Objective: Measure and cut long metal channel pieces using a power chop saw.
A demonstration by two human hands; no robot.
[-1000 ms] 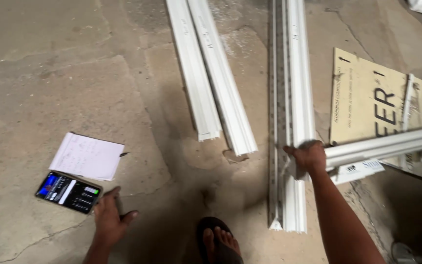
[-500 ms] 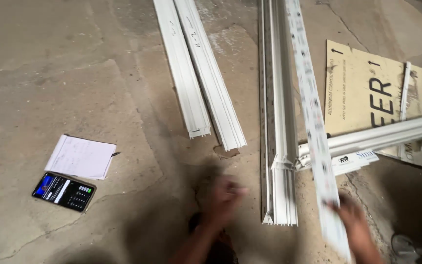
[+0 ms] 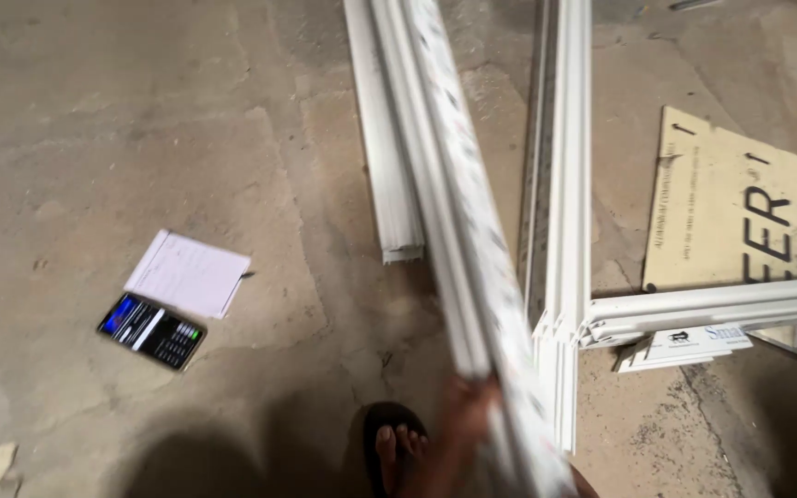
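One hand (image 3: 463,406), blurred, grips the near end of a long white window-frame profile (image 3: 458,198) lifted aslant over the concrete floor (image 3: 94,138); which hand, and how the fingers lie, I cannot tell. Setting it down beside the joined frame (image 3: 569,184) seems to need a steady lower.

Light: dim, even and indoor; its source is out of view.
Shadows: a soft dark patch on the grey concrete floor (image 3: 140,111) at the bottom edge.
Blur: the long white plastic profile strip (image 3: 472,240) is smeared by motion, and the hand (image 3: 463,415) on it, possibly the left, is indistinct.
Sharpness: the white paper sheet (image 3: 188,273) is crisp.
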